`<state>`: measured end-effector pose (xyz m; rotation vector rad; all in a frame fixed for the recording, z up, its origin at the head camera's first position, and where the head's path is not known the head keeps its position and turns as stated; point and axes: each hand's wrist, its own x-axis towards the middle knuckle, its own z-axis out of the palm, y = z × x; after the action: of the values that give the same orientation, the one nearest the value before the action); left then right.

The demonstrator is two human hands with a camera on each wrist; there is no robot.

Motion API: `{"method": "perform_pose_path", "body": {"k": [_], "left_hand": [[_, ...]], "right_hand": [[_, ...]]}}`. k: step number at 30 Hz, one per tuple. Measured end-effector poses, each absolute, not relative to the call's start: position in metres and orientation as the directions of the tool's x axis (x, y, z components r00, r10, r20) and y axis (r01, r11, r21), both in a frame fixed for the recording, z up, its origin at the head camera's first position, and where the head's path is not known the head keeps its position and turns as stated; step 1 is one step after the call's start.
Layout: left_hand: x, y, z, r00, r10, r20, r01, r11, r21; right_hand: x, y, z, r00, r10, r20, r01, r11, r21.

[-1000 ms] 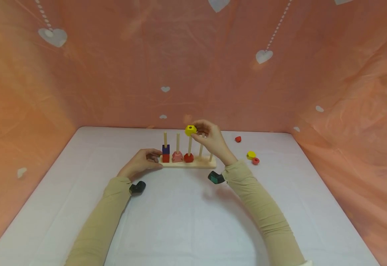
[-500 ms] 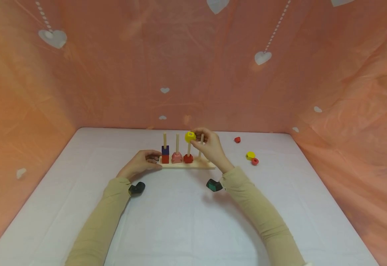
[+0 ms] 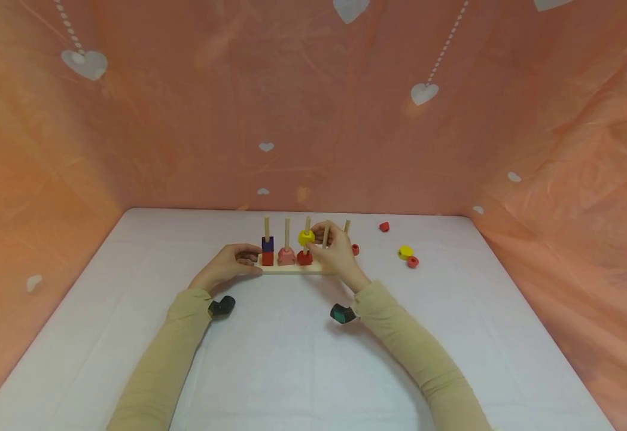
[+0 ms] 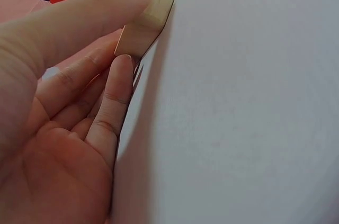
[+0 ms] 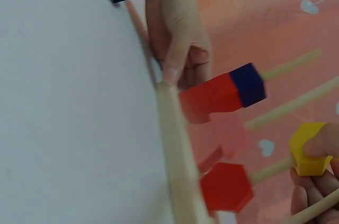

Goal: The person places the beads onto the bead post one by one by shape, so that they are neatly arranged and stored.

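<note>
A wooden peg board (image 3: 292,270) with several upright pegs stands on the white table. My left hand (image 3: 231,262) grips its left end; in the left wrist view the thumb (image 4: 124,4) lies along the front edge. My right hand (image 3: 340,252) pinches a yellow hexagonal bead (image 3: 306,238) partway down the third peg, whose tip pokes out above. Below it, apart, sits a red hexagonal bead (image 5: 226,187). A pink bead (image 3: 286,257) is on the second peg. The leftmost peg carries a dark blue block (image 3: 267,244) over red (image 3: 267,258). The right hand partly hides the right-hand pegs.
To the right lie a loose yellow bead (image 3: 405,252), a red bead (image 3: 413,261) touching it, and a red piece (image 3: 384,227) farther back. Another red bead (image 3: 355,249) shows just beyond the right hand. An orange curtain (image 3: 313,120) hangs behind the table.
My right hand has lowered the yellow bead from the third peg's top to partway down it. A red bead behind that hand has come into view. The left hand keeps its place.
</note>
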<state>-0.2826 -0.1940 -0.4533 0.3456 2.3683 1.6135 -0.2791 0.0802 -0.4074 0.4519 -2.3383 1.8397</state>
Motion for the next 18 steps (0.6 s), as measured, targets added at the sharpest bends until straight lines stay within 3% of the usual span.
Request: {"method": "perform_pose_path", "body": {"k": [11,18], "left_hand": [[-0.282,-0.194,-0.453,-0.939,0.337,-0.073,0.055,0.357,0.932],[-0.28,-0.193,-0.449,-0.938,0.339,-0.07,0.059,0.357,0.932]], "right_hand": [[-0.278,0.082,-0.434,-0.96,-0.187,0.209,-0.251,0.242,-0.937],[-0.263,0.086,-0.419,-0.947,-0.244,0.208,-0.263,0.222,-0.939]]}}
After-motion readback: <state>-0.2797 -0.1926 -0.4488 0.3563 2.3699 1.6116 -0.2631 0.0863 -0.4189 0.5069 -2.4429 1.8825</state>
